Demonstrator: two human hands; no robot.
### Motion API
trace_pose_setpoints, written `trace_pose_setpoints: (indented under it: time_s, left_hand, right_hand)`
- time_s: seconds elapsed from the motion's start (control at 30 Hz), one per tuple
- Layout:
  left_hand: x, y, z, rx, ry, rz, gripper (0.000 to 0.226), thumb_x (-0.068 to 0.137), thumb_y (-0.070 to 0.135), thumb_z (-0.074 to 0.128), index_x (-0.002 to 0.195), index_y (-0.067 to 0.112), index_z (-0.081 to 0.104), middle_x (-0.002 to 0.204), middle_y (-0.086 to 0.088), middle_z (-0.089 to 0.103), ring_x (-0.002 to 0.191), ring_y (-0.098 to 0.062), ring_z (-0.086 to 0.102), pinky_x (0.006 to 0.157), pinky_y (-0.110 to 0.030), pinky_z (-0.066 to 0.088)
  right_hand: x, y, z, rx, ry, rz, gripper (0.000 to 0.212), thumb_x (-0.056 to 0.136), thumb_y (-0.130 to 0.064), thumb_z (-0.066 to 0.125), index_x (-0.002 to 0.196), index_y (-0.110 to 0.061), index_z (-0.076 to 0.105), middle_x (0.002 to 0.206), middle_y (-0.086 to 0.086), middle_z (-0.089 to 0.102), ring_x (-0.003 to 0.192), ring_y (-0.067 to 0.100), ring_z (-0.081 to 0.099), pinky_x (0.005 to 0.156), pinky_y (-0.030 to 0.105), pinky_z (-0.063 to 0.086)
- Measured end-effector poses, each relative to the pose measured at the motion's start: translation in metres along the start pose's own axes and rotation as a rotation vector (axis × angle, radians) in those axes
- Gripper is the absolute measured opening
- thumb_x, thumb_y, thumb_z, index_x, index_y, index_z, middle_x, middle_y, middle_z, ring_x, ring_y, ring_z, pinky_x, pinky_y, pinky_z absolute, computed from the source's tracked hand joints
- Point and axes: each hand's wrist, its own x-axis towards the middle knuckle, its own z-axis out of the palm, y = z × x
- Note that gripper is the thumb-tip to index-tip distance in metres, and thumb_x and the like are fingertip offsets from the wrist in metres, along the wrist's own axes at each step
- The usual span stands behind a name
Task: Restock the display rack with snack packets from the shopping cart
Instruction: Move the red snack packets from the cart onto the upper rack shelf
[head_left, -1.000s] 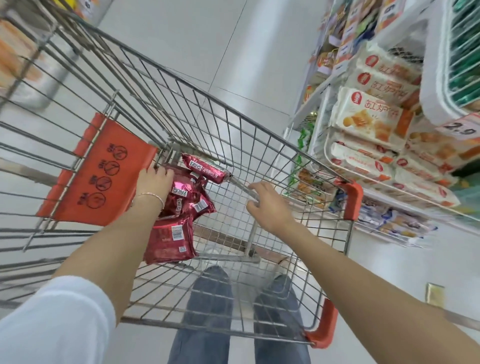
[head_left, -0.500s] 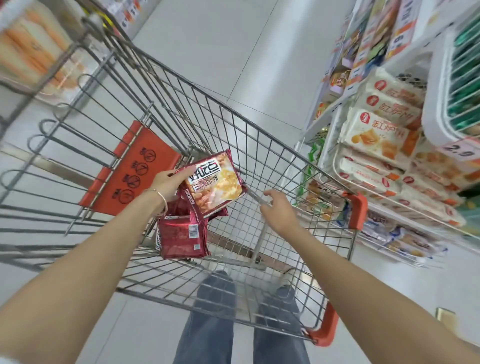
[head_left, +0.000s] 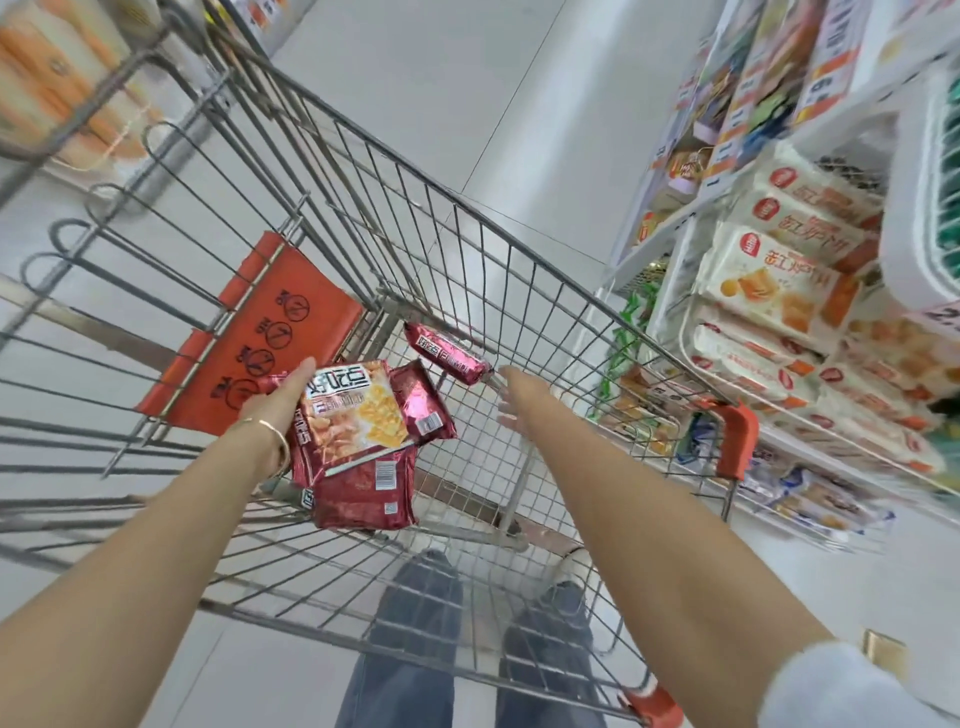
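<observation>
My left hand (head_left: 283, 402) is down inside the wire shopping cart (head_left: 545, 291), gripping a red snack packet (head_left: 358, 415) with crackers pictured on its front, lifted face up. Under it lie more red packets: one flat (head_left: 366, 491), one tilted (head_left: 423, 402), and one (head_left: 448, 353) leaning against the cart's far wall. My right hand (head_left: 511, 397) hovers inside the cart just right of the packets, fingers spread, holding nothing. The display rack (head_left: 769, 364) with white and orange packets stands to the right of the cart.
An orange fold-down child seat flap (head_left: 275, 322) hangs on the cart's left wall. Orange corner bumpers (head_left: 735, 436) mark the cart's right edge. Shelves with goods line the aisle at upper right and upper left (head_left: 57, 83). My legs in jeans (head_left: 410, 649) show through the cart's bottom.
My left hand has lifted the cracker packet off the pile and turned it face up. My right hand let go of the cart's wire and opened.
</observation>
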Motion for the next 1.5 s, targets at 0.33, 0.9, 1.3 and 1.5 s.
trace_pose_setpoints:
  time_s: [0.33, 0.9, 1.3, 1.5]
  left_hand:
    - [-0.049, 0.021, 0.013, 0.004, 0.001, -0.017, 0.16, 0.026, 0.11, 0.042, 0.153, 0.012, 0.035, 0.157, -0.011, 0.039, 0.138, -0.036, 0.044, 0.113, -0.057, 0.036]
    - [-0.104, 0.048, 0.032, 0.247, -0.017, 0.057, 0.143, 0.051, 0.105, 0.029, 0.158, 0.009, 0.023, 0.165, -0.01, 0.021, 0.15, -0.032, 0.022, 0.121, -0.052, 0.02]
    - [-0.188, 0.091, 0.079, 0.468, -0.354, 0.135, 0.098, 0.082, 0.088, 0.012, 0.16, 0.029, -0.002, 0.167, -0.006, -0.012, 0.154, -0.031, -0.008, 0.12, -0.057, 0.004]
    - [-0.162, 0.098, 0.082, 0.587, -0.536, 0.146, 0.127, 0.037, 0.096, 0.069, 0.149, 0.045, 0.035, 0.16, -0.005, 0.034, 0.144, -0.035, 0.036, 0.113, -0.063, 0.03]
  right_hand:
    - [0.039, -0.01, 0.046, 0.502, -0.19, 0.246, 0.028, 0.097, -0.009, 0.06, 0.121, 0.003, 0.053, 0.099, 0.021, 0.065, 0.09, 0.027, 0.068, 0.069, 0.031, 0.06]
    - [-0.044, -0.008, -0.063, -0.048, -0.744, -0.091, 0.042, 0.079, -0.017, 0.064, 0.115, -0.007, 0.045, 0.104, 0.011, 0.065, 0.103, 0.024, 0.06, 0.094, 0.041, 0.049]
    - [-0.131, -0.079, -0.046, -0.512, -0.588, -0.505, 0.034, 0.093, -0.027, 0.069, 0.124, -0.014, 0.067, 0.115, 0.006, 0.074, 0.105, 0.023, 0.071, 0.09, 0.036, 0.057]
    - [-0.16, -0.083, -0.06, -0.558, -0.446, -0.662, 0.036, 0.088, -0.027, 0.076, 0.119, -0.01, 0.07, 0.114, 0.006, 0.073, 0.11, 0.023, 0.067, 0.108, 0.042, 0.047]
